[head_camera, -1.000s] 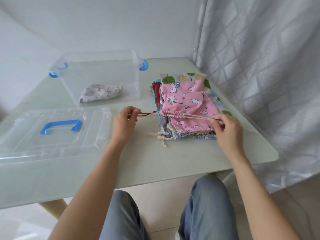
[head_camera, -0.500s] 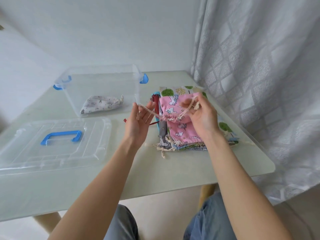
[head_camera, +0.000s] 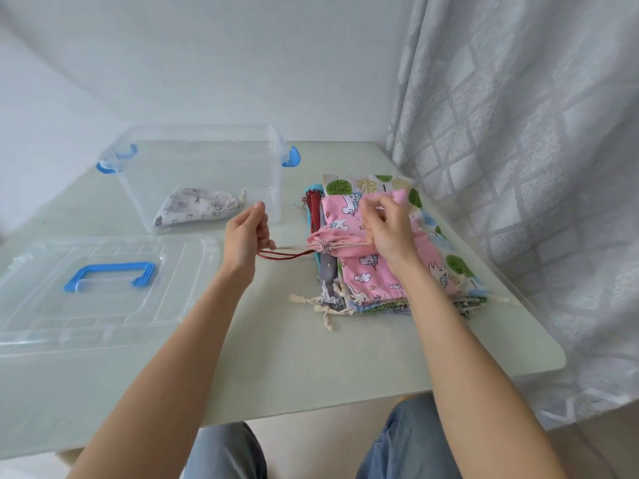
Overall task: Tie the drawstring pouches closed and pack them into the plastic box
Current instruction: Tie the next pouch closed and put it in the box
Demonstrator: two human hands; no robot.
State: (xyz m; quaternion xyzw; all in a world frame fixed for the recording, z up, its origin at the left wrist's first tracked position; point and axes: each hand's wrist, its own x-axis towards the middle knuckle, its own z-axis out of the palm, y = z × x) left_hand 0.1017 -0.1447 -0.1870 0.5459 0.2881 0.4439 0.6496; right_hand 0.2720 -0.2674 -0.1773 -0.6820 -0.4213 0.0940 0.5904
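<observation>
Two hands work at the cinched mouth of one pink pouch point(head_camera: 349, 216), which lies on top of the stack of pouches point(head_camera: 387, 299) at about 2 o'clock from table centre. Left hand point(head_camera: 246, 236): fingers curled, pinching the cream drawstring point(head_camera: 294, 248) that runs taut toward 3 o'clock into the gathered mouth. Mouth sits just to the right of that grip, apart from the hand, linked only by the cord. Right hand point(head_camera: 389, 229): fingers curled on the other run of the same cream cord; it rests on the pink fabric right beside the gathered mouth, at its 3 o'clock. Exact pinch point under the right fingers cannot be made out.

Red cord point(head_camera: 283, 254) loops just below the left hand, coming from lower in the stack; whether the left hand touches it cannot be told.

Plastic box point(head_camera: 204, 157), clear with blue latches, stands at 11 o'clock from the hands, well apart from the pink pouch. One grey-print pouch point(head_camera: 197, 209) lies inside it, already tied, knot end toward 3 o'clock.

Box lid point(head_camera: 103, 288) with blue handle lies flat at 9 o'clock, just left of the left forearm. Pale green table point(head_camera: 283, 368) carries everything. Patterned curtain point(head_camera: 518, 133) hangs along the 3 o'clock edge
</observation>
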